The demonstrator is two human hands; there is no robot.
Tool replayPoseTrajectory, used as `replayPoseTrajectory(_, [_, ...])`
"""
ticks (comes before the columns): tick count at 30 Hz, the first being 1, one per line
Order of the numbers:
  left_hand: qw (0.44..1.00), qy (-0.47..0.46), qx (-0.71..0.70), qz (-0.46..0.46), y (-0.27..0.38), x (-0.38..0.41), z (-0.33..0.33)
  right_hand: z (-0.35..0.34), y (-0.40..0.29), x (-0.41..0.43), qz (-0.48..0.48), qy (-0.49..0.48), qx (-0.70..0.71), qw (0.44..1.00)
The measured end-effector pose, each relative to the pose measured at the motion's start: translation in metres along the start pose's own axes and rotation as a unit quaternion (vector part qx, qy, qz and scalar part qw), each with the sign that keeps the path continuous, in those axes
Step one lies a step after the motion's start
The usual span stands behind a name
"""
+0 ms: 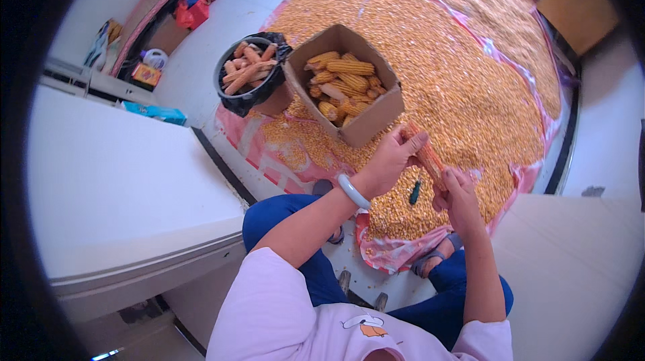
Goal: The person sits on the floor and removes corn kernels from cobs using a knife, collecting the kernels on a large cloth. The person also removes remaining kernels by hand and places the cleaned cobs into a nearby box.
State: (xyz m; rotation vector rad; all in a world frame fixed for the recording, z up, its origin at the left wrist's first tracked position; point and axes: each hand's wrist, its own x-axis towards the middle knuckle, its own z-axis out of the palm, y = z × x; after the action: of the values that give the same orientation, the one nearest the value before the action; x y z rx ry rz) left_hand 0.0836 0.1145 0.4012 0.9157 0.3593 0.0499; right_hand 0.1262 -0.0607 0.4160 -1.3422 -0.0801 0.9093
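Note:
Both my hands hold one reddish, bare corn cob [428, 158] above the heap of loose kernels. My left hand [390, 159], with a pale bangle at its wrist, grips the upper end. My right hand [457, 194] has the lower end between thumb and fingers. Below the cob, a dark green-handled tool [414, 192] lies on the corn kernels [398, 212]; its kind cannot be told. A cardboard box [373, 118] beyond my left hand contains several yellow corn ears [351, 67] and a pale cob. Left of it, a bucket with a black liner [274, 89] holds several stripped cobs [247, 78].
Kernels cover a pink-and-white sheet [398, 250] across the floor. White cabinets [136, 184] stand at the left, and a pale surface [569, 260] is at the right. A teal package [156, 113] and a white bottle [155, 59] sit at the left. My sandalled feet flank the near kernels.

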Motion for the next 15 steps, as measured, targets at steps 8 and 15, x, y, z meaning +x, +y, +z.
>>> replayPoseTrajectory(8, [0.850,0.316,0.267,0.325,0.099,0.014,-0.103,-0.020,0.020,0.020,0.015,0.053,-0.111,0.992])
replayPoseTrajectory(15, [0.636,0.453,0.514,0.356,0.209,0.032,-0.248,-0.013,0.024,0.027,0.003,0.042,-0.137,0.990])
